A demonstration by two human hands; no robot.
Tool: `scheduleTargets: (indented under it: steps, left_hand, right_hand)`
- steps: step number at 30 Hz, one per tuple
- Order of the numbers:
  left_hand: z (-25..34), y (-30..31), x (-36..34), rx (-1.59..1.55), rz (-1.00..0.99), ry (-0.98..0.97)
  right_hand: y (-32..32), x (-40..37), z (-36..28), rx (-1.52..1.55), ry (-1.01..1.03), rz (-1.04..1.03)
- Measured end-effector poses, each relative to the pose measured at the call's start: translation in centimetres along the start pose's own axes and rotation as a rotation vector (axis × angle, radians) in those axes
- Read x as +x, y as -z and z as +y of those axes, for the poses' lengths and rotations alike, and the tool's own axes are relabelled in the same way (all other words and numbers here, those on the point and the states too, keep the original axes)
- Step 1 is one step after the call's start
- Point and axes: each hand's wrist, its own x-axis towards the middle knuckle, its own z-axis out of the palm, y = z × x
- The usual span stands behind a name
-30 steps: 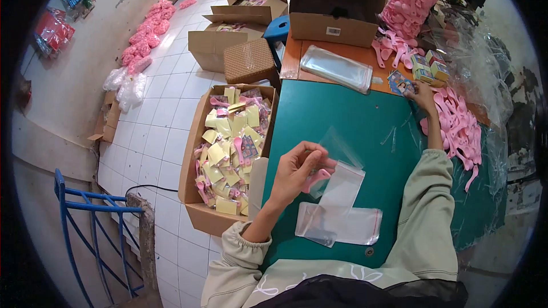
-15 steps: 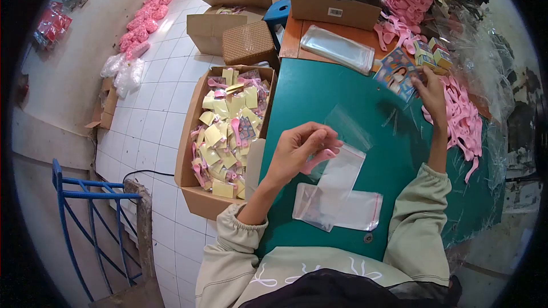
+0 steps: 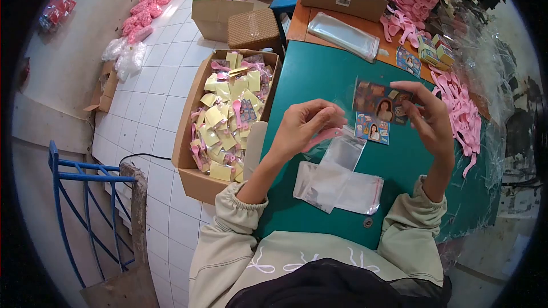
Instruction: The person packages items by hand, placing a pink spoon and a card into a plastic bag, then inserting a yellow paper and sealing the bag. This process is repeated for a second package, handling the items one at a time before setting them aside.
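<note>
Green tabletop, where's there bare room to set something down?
Upper left, between the stack of clear sleeves and the left hand; also between the flat sleeves and right forearm. Crowded: the right side, with pink spoons.

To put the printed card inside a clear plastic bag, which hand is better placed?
Probably the right hand: it holds the printed card, while the left hand holds a pink spoon.

White floor (image 3: 171,88) (tiled), pale wall (image 3: 103,20)
</note>
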Motion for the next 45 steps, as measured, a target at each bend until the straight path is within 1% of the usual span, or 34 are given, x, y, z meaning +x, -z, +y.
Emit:
scheduleTargets:
  steps: [2,3,5,6,9,11,12,14,15,17,18,21,23,26,29,32,35,38,39,41,44,45]
  left_hand:
    - [-0.4,0.1,0.2,0.016,-0.014,-0.021]
    - [-0.5,0.2,0.3,0.087,-0.011,-0.021]
    - [-0.7,0.6,0.5,0.228,-0.003,-0.021]
    - [-0.7,0.5,0.5,0.164,0.000,0.001]
    - [-0.2,-0.1,0.3,-0.013,0.021,0.051]
    - [0.1,-0.3,0.2,-0.112,0.048,0.069]
    - [-0.1,-0.1,0.2,-0.037,0.049,0.043]
    - [-0.7,0.4,0.3,0.112,0.049,-0.008]
    - [-0.8,0.5,0.3,0.116,0.041,0.002]
    - [-1.0,0.5,0.3,0.124,0.027,0.025]
    - [-1.0,0.4,0.2,0.167,0.028,0.017]
    - [-0.5,0.0,0.2,0.307,0.025,-0.004]
    - [-0.1,-0.1,0.1,0.411,0.018,-0.015]
    - [-0.1,-0.5,0.1,0.296,0.009,0.013]
    - [0.0,-0.6,0.0,0.325,0.018,0.011]
    - [-0.4,-0.6,0.0,0.175,-0.027,0.106]
    - [0.4,-0.9,0.1,0.368,-0.076,0.068]
    - [-0.5,-0.7,0.1,0.220,-0.074,0.101]
    - [-0.5,-0.8,0.1,0.244,-0.082,0.078]
    - [-0.2,-1.1,0.0,0.292,-0.101,0.033]
    - [1.1,-1.7,-0.3,0.381,-0.158,0.111]
    - [0.9,-1.9,-0.5,0.366,-0.130,0.067]
  right_hand:
    - [-0.5,0.1,0.8,-0.011,0.095,-0.040]
    - [-0.7,0.1,1.2,-0.015,0.142,-0.059]
    - [-1.0,0.3,1.1,-0.002,0.073,-0.030]
    - [-1.1,0.4,1.1,0.005,0.039,-0.015]
    - [-0.7,0.4,0.5,0.254,-0.112,-0.011]
    - [-0.6,0.5,0.1,0.161,-0.174,-0.058]
    - [-0.7,0.6,0.0,0.114,-0.206,-0.080]
    - [-1.3,0.7,0.5,0.014,-0.050,-0.080]
    - [-1.5,0.8,0.7,-0.038,0.029,-0.079]
    - [-1.6,0.7,0.8,-0.131,0.072,-0.063]
    - [-1.7,0.7,0.8,-0.178,0.093,-0.055]
    - [-1.4,0.2,-0.5,-0.307,0.069,-0.062]
    - [-1.4,-0.1,-0.6,-0.336,0.125,-0.016]
    - [-1.8,-0.5,-1.0,-0.382,0.150,0.014]
    - [-1.5,-0.5,-1.3,-0.389,0.142,0.020]
    - [-1.4,-0.5,-1.2,-0.382,0.164,0.020]
    - [-1.6,-0.7,-1.1,-0.368,0.162,0.009]
    - [-1.8,-0.6,-1.0,-0.340,0.169,0.018]
    - [-1.9,-0.5,-1.0,-0.331,0.177,0.024]
    - [-2.4,-0.4,-0.9,-0.223,0.134,-0.088]
    - [-3.2,-0.1,-0.3,-0.097,0.034,-0.272]
    - [-3.5,0.1,-0.1,-0.063,-0.004,-0.337]
